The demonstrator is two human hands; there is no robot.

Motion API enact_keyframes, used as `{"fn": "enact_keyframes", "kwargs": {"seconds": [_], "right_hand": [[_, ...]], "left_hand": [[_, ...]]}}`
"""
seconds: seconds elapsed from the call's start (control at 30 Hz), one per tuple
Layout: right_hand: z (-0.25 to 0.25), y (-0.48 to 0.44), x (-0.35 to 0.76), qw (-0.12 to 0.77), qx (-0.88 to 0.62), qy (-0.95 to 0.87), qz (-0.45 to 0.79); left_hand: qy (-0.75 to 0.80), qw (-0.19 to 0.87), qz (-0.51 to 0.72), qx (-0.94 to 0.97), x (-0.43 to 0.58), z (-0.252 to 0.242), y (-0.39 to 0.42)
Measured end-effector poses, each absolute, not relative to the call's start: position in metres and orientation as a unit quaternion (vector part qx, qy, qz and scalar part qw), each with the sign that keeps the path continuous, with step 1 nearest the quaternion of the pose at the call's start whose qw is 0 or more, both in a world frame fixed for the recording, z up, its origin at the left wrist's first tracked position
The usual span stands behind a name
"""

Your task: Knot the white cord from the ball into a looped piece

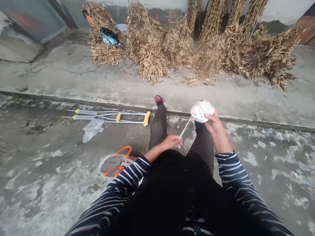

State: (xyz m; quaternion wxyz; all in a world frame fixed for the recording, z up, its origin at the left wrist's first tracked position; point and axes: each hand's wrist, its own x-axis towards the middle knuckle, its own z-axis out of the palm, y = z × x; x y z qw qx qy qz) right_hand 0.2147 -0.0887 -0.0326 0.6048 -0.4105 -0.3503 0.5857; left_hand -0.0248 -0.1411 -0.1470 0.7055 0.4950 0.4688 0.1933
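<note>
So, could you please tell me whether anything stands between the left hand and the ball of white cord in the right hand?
Nothing visible stands there: only a strand runs from the ball of white cord in the right hand to the left hand.

Dark navy sleeves (233, 177) with white stripes, a plain black top (177, 196), dark flecked tweed trousers (158, 127), a red patterned shoe (159, 101)

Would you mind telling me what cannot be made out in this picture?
Head view:
End of the white strand, hidden by the left hand.
Underside of the ball of white cord, behind the right hand.
Tops of the dried plants, cut off by the top edge.
</note>
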Motion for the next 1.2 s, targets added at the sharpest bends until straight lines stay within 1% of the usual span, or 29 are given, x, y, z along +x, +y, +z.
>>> {"fn": "enact_keyframes", "kwargs": {"seconds": [0.17, 0.37, 0.47, 0.6, 0.77, 0.93, 1.0, 1.07, 1.13, 1.2], "right_hand": [[-0.029, -0.090, 0.201, 0.581, -0.411, -0.383, 0.589], [-0.023, -0.085, 0.181, 0.554, -0.466, -0.419, 0.548], [-0.023, -0.074, 0.171, 0.548, -0.482, -0.422, 0.538], [-0.022, -0.051, 0.165, 0.582, -0.504, -0.393, 0.504], [-0.011, -0.026, 0.173, 0.616, -0.495, -0.380, 0.480], [0.031, -0.018, 0.194, 0.646, -0.470, -0.392, 0.456], [0.054, -0.020, 0.210, 0.657, -0.453, -0.416, 0.436], [0.071, -0.020, 0.233, 0.657, -0.469, -0.433, 0.402], [0.077, -0.016, 0.259, 0.664, -0.488, -0.434, 0.364], [0.069, -0.006, 0.285, 0.691, -0.499, -0.422, 0.309]], "left_hand": [[0.504, 0.705, 0.237, 0.439, -0.026, -0.154, -0.127], [0.381, 0.776, 0.272, 0.423, -0.033, -0.132, -0.108], [0.352, 0.801, 0.273, 0.400, -0.037, -0.130, -0.109], [0.347, 0.819, 0.255, 0.378, -0.040, -0.143, -0.113], [0.362, 0.812, 0.232, 0.394, -0.052, -0.147, -0.117], [0.366, 0.798, 0.192, 0.439, -0.073, -0.141, -0.122], [0.381, 0.778, 0.195, 0.460, -0.084, -0.134, -0.122], [0.377, 0.766, 0.203, 0.479, -0.097, -0.116, -0.120], [0.350, 0.771, 0.228, 0.481, -0.110, -0.086, -0.118], [0.333, 0.773, 0.291, 0.456, -0.121, -0.047, -0.117]]}}
